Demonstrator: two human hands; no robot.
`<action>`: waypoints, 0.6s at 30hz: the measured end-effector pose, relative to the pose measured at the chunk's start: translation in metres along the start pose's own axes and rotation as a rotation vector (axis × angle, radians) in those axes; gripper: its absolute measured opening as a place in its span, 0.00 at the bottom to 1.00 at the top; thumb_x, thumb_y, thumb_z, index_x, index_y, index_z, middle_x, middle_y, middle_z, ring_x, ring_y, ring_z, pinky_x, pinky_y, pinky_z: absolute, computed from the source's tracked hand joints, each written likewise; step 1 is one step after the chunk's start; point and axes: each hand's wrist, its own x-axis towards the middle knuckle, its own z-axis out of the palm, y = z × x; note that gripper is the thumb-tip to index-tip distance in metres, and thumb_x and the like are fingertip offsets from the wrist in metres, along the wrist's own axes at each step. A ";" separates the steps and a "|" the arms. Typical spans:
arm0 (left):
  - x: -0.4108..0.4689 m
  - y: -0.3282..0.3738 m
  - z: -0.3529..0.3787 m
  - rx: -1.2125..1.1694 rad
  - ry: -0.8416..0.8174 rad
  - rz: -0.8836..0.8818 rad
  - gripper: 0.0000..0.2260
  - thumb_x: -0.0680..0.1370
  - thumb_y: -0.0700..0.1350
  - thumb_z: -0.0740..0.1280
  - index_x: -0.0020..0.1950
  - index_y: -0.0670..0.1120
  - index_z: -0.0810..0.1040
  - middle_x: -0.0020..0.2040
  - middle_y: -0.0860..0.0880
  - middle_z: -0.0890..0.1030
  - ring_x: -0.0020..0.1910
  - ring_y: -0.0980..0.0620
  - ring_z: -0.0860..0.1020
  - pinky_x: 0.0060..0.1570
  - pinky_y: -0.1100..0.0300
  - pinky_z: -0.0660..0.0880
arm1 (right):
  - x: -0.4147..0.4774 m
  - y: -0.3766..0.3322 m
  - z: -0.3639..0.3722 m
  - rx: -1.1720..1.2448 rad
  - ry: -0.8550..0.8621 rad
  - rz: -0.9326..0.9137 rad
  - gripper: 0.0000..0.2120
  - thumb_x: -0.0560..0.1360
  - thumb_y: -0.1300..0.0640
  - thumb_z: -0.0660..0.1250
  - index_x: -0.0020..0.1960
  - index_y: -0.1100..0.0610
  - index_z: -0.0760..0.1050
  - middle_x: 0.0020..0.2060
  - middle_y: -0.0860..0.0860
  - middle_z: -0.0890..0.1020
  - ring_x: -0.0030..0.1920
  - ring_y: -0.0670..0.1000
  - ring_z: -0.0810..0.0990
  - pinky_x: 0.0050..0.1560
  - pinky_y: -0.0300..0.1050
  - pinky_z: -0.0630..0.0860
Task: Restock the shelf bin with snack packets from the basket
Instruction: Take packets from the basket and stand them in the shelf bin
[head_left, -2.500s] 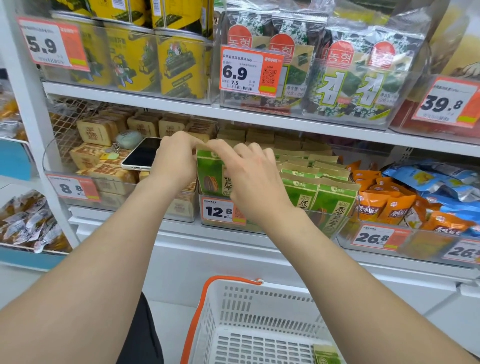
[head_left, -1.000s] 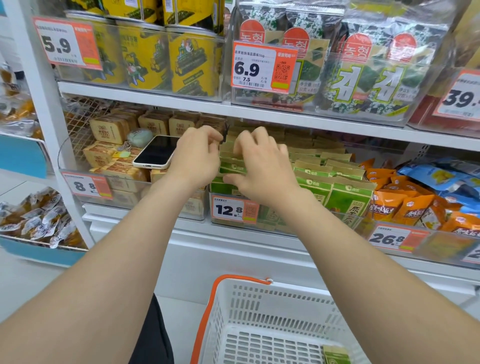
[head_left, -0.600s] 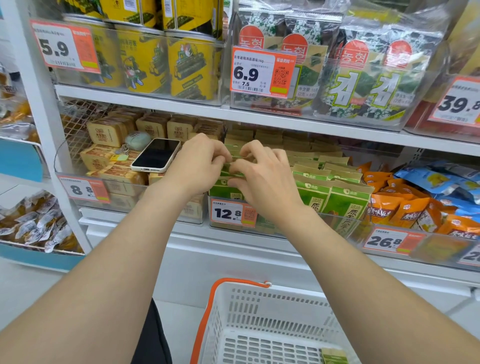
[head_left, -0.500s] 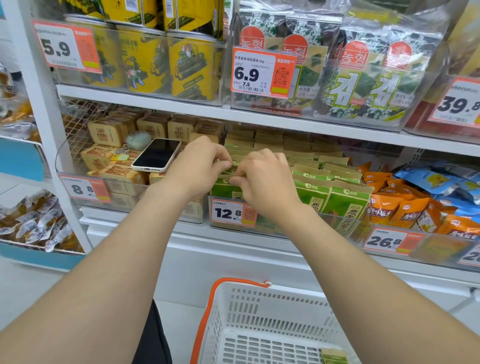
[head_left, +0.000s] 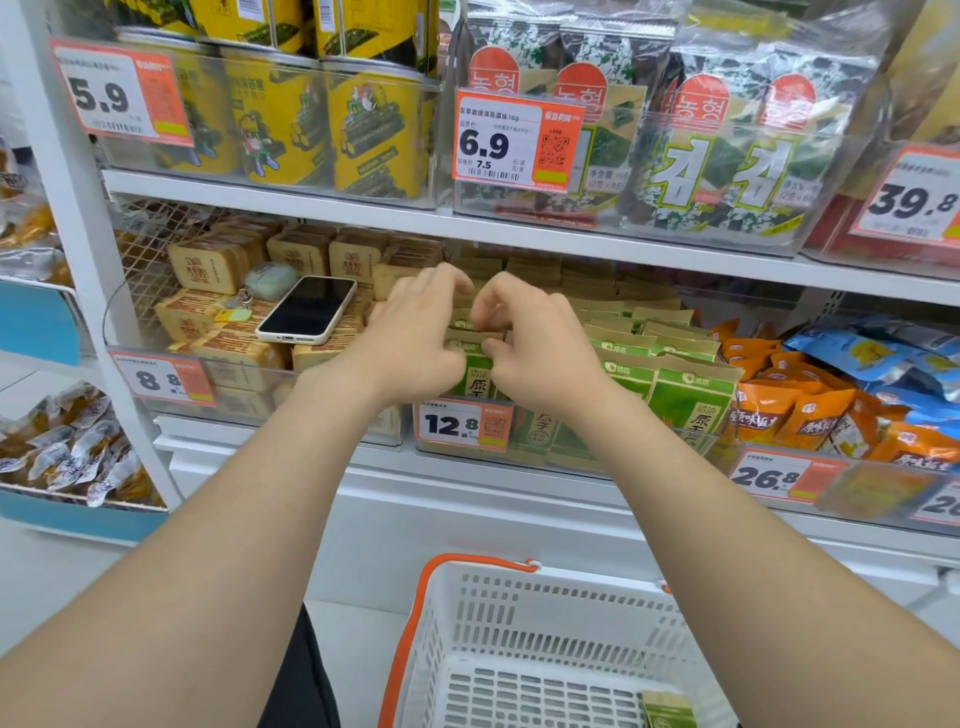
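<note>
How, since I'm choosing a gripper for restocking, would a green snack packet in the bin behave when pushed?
Likely light and flexible: the green snack packets are thin flat pouches. Probably apt to tip, since they stand on edge in rows, leaning on each other.

Snack packets (head_left: 691, 397) stand in rows in the shelf bin (head_left: 571, 458); left of the bin a phone (head_left: 307, 310) lies on stacked packs (head_left: 208, 267), right of it pouches (head_left: 779, 410), above it seaweed packs (head_left: 727, 171), and below, in front, the basket (head_left: 571, 577) with one packet (head_left: 667, 711).

Bare left forearm (head_left: 234, 519), right forearm (head_left: 727, 519); black garment (head_left: 301, 675).
</note>
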 end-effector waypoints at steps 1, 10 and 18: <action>0.000 0.003 0.004 0.089 -0.027 0.022 0.34 0.73 0.42 0.68 0.78 0.49 0.62 0.76 0.47 0.66 0.78 0.44 0.60 0.76 0.40 0.60 | -0.004 0.002 -0.002 0.037 0.049 -0.006 0.15 0.69 0.62 0.67 0.51 0.47 0.72 0.44 0.43 0.81 0.48 0.52 0.80 0.50 0.55 0.78; 0.003 0.036 0.060 0.534 -0.053 0.109 0.48 0.79 0.62 0.65 0.85 0.46 0.37 0.84 0.39 0.49 0.82 0.31 0.48 0.79 0.33 0.38 | -0.032 0.060 -0.010 -0.572 0.383 0.201 0.22 0.83 0.45 0.49 0.60 0.54 0.77 0.58 0.54 0.83 0.70 0.61 0.73 0.72 0.63 0.61; 0.022 0.020 0.070 0.552 -0.016 0.107 0.46 0.72 0.79 0.54 0.83 0.56 0.47 0.81 0.42 0.59 0.78 0.34 0.58 0.79 0.32 0.47 | -0.045 0.083 -0.004 -0.658 0.162 0.008 0.31 0.77 0.34 0.56 0.74 0.50 0.70 0.61 0.55 0.78 0.65 0.62 0.74 0.65 0.63 0.65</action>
